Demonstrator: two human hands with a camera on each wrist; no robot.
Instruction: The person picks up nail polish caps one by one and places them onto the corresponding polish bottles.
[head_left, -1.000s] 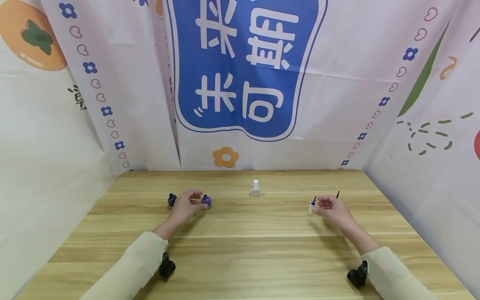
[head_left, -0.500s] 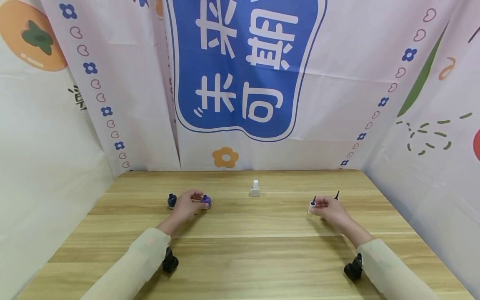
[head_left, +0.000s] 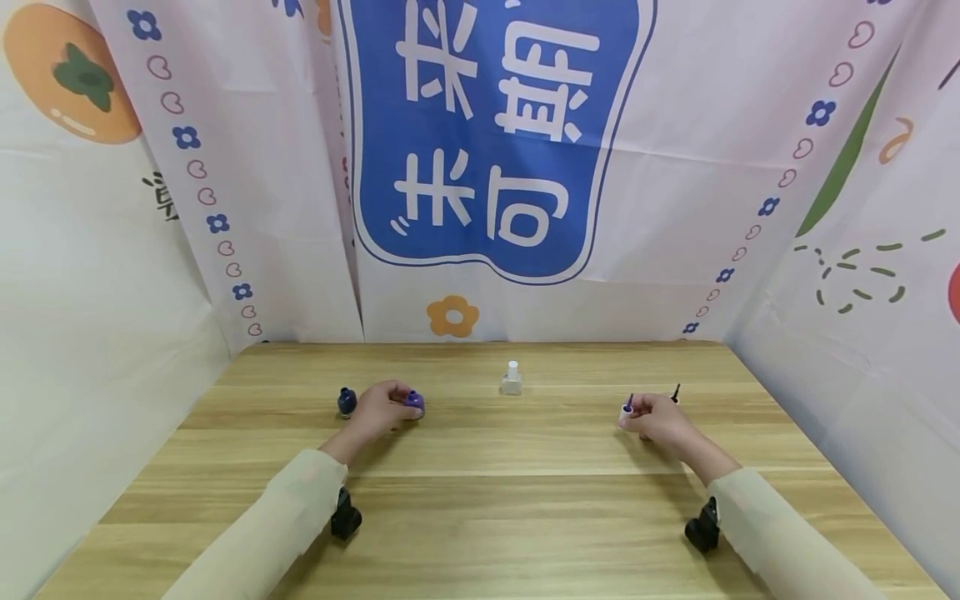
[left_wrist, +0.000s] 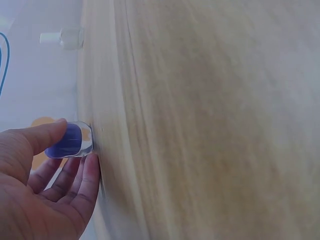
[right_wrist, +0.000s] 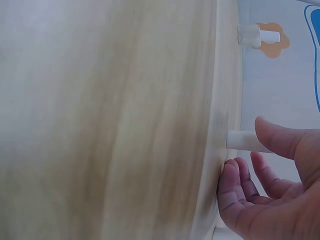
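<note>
My left hand point(head_left: 377, 410) pinches an uncapped purple nail polish bottle point(head_left: 416, 403) between thumb and fingers; the bottle stands on the table. Just left of that hand is an uncapped dark blue nail polish bottle point(head_left: 347, 402). Over on the right, my right hand point(head_left: 660, 419) pinches a white nail polish cap point(right_wrist: 244, 140), which stands upside down with its purple-tipped brush point(head_left: 630, 402) pointing up. A second upturned cap with a dark brush point(head_left: 677, 392) is partly hidden behind the right hand.
A clear nail polish bottle point(head_left: 512, 383) with its white cap on stands at the back middle of the wooden table point(head_left: 480, 517). A printed cloth point(head_left: 675, 150) hangs behind the table and along both sides.
The right thumb and fingers have come together on the white cap. The left fingers have settled around the purple bottle. Both forearms have shifted slightly inward and forward; the bottles stay in place.
</note>
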